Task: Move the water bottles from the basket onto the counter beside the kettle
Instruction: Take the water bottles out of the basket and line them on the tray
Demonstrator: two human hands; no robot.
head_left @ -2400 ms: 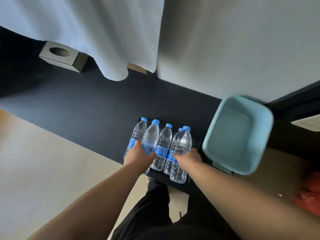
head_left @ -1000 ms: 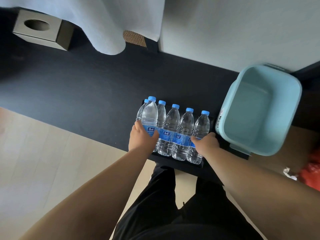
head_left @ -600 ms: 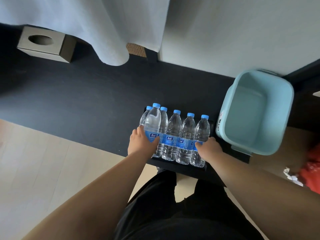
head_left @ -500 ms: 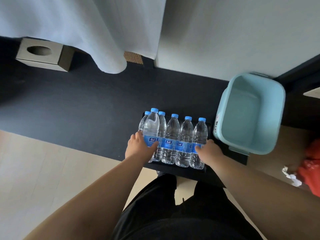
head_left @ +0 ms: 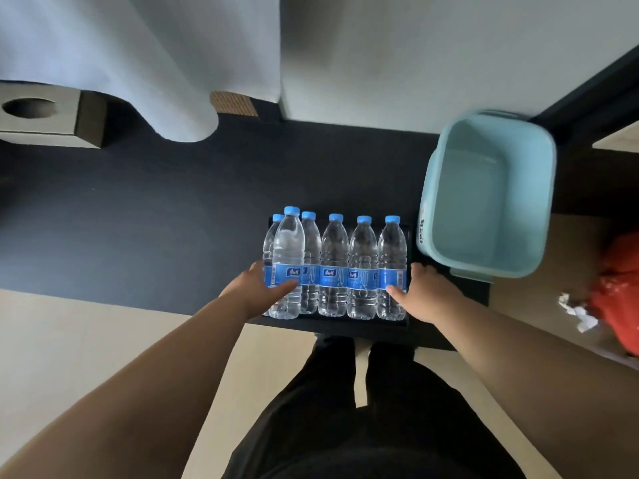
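Several clear water bottles [head_left: 333,267] with blue caps and blue labels stand upright in a row on a black tray [head_left: 345,327] at the front edge of the dark counter [head_left: 155,219]. My left hand [head_left: 254,288] wraps the front bottle at the left end [head_left: 287,257], thumb across its label. My right hand [head_left: 423,295] cups the bottle at the right end [head_left: 391,257], thumb on its front and fingers along its right side. The light blue basket [head_left: 484,202] stands empty just right of the row. No kettle is in view.
A brown tissue box [head_left: 45,115] sits at the far left of the counter under a white curtain [head_left: 138,63]. A red bag [head_left: 619,288] and crumpled paper [head_left: 577,312] lie on the floor at the right. My legs stand below the counter edge.
My right hand set its bottle down at the right end of the row. Both hands have since stayed on the end bottles, and the row stands straighter.
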